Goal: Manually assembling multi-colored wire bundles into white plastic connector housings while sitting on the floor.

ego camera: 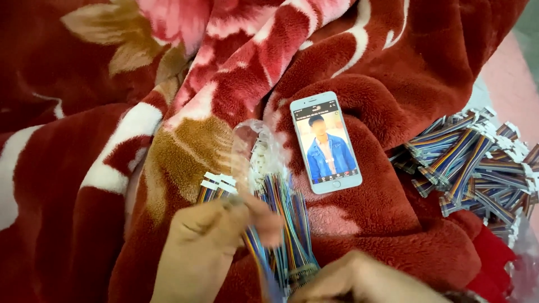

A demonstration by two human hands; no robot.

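Left hand [202,247] pinches a wire bundle [281,219] near the phone [325,143]; right hand [359,280] grasps its near end.

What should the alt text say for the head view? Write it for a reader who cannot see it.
Two hands, left hand and right hand, hold a bundle of multicoloured wires with white connectors over a red floral blanket. A white smartphone lies face up beside it, and a pile of similar wire bundles sits at the right.

Phone [325,142] on the blanket [84,185], wire bundle [278,219] left, cable pile [477,163] right.
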